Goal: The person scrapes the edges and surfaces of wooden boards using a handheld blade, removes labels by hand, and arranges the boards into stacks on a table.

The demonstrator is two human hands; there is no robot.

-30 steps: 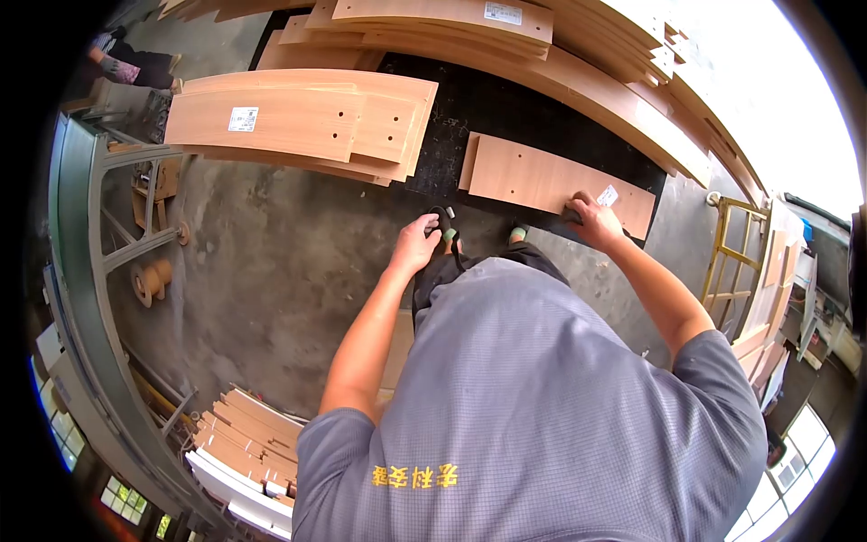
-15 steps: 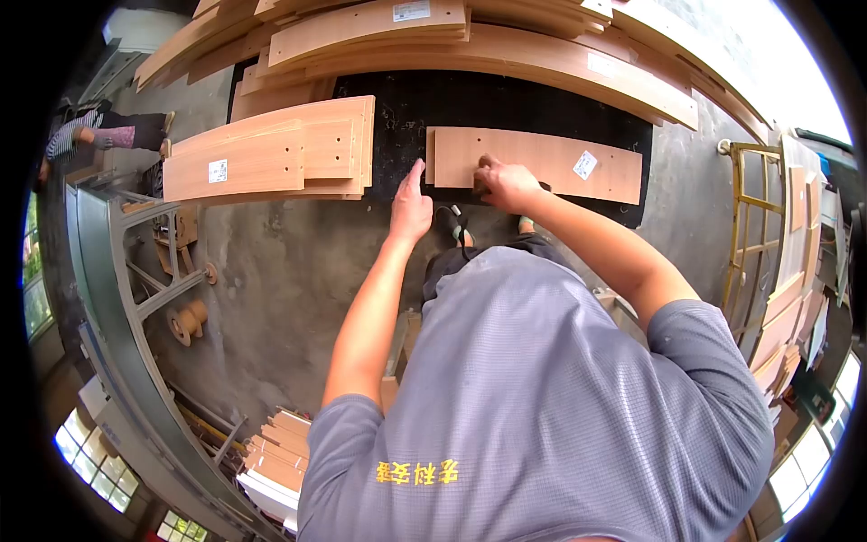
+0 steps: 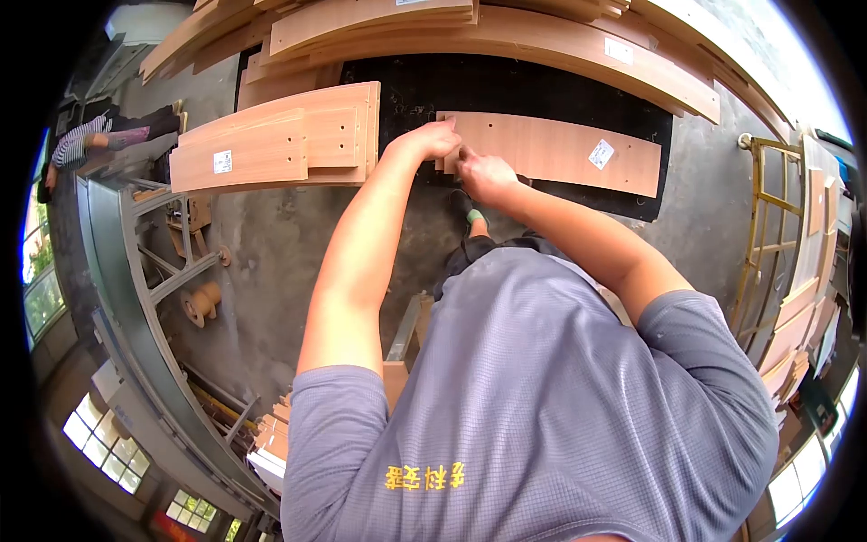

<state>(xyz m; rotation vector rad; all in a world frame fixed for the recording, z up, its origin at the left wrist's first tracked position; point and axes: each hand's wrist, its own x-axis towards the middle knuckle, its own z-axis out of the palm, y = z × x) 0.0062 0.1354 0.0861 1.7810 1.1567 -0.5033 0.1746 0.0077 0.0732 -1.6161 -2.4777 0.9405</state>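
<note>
A long, slightly curved wooden board (image 3: pixel 551 149) with a white label and small dark holes lies over a black surface in front of me. At its left end, my left hand (image 3: pixel 431 140) has its fingers closed over the edge of the board. My right hand (image 3: pixel 489 178) is just below and to the right, closed, at the board's near edge by the same end. Something dark shows at its fingertips and beside its wrist, too small to name. Other board edges show under the left end, partly covered by my hands.
A stack of similar labelled boards (image 3: pixel 239 149) lies to the left. Long boards (image 3: pixel 506 41) are piled along the far side of the black surface (image 3: pixel 406 90). A yellow metal frame (image 3: pixel 759 194) stands right; a metal rack (image 3: pixel 126 244) and a spool (image 3: pixel 200 303) stand left. Another person (image 3: pixel 77 144) is far left.
My left hand has moved up and right onto the board's left end, its pointing finger now bent. My right hand has shifted left along the near edge. The view has shifted slightly.
</note>
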